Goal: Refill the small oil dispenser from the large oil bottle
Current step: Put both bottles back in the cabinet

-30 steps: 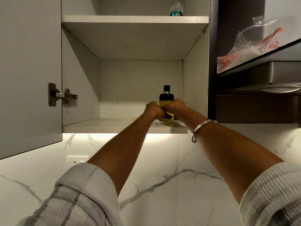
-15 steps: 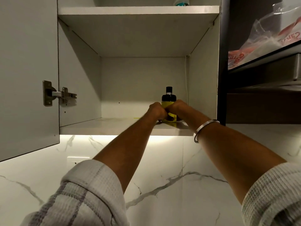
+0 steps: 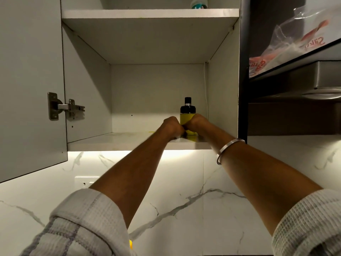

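Gripping oil dispenser [image 3: 186,120], yellow oil inside, both hands' fingers [image 3: 196,121] clenched round it on cabinet shelf [image 3: 118,143].

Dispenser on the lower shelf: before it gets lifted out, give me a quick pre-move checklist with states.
1. Left hand grips dispenser: ok.
2. Right hand grips it: ok.
3. Dispenser upright, black cap on: ok.
4. Cabinet door open, out of the path: ok.
5. Room under the upper shelf to lift: ok.
6. Large oil bottle ready: cannot tell, not in view.
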A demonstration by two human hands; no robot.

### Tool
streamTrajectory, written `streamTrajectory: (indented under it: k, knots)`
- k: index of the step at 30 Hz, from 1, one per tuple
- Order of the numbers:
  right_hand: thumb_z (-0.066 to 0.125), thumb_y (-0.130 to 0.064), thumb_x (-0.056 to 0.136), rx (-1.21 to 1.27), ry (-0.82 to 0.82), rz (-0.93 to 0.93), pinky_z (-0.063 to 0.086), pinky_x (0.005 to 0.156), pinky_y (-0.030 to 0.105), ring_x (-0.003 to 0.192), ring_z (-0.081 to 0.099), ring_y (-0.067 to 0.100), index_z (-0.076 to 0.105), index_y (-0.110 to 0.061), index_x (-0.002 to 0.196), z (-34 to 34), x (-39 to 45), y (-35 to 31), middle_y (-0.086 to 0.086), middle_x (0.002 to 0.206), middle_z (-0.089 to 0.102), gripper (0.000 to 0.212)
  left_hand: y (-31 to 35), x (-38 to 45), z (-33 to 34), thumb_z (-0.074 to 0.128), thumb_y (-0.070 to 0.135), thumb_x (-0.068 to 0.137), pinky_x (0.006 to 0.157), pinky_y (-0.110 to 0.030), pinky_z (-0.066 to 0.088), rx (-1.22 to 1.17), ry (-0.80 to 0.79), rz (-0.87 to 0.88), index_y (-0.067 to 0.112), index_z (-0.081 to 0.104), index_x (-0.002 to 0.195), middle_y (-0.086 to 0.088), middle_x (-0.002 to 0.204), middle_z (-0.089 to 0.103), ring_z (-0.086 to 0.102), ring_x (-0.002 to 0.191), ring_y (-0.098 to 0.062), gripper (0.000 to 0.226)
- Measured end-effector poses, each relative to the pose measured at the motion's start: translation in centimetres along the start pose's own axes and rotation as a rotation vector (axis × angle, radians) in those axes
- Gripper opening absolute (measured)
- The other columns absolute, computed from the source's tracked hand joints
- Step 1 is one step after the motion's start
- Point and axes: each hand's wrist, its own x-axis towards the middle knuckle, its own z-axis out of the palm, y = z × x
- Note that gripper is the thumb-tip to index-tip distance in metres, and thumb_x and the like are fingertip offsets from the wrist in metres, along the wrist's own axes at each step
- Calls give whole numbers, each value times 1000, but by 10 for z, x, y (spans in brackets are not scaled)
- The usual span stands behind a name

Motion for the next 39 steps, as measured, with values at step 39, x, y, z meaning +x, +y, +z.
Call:
streamTrajectory:
  k: [39]
  knots:
    - [55,2,84,335,113,-748,54,85,41,94,61,22,63,-4,103,139,-279,18,11,103,61,22,-177,-246,28,62,-5,83,62,-5,45,-414,604,152,1,63,109,-10,110,63,59,75,-9,27]
